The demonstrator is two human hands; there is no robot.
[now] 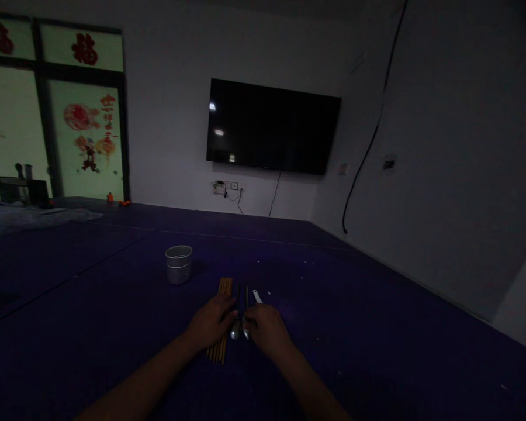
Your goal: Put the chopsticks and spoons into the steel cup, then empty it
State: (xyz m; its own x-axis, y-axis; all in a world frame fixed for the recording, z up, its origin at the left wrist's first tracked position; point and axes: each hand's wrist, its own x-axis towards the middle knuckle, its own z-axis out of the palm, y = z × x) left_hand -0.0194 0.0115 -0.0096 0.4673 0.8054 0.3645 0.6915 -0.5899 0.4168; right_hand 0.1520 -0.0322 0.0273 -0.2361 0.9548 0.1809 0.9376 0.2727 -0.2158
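A bundle of several wooden chopsticks (217, 352) lies lengthwise on the dark blue-purple surface. My left hand (210, 323) rests across their middle, thumb and forefinger apart, with the thumb tip beside a metal spoon (235, 332). That spoon lies bowl towards me. Just right of it is a second metal spoon (246, 294), its bowl partly covered by my right hand (268, 329), whose fingers are closed on it. From beneath the right hand sticks out a white handle (257, 296); its other end is hidden. Beyond the chopsticks, to the left, stands a grey metal cup (178, 266), upright and apart from both hands.
Small white scraps (302, 278) are scattered to the right. Clear plastic sheeting (39, 221) and a dark box (21, 190) lie at the far left, with small orange objects (110, 197) near the door. A black cable (363, 166) hangs down the right wall.
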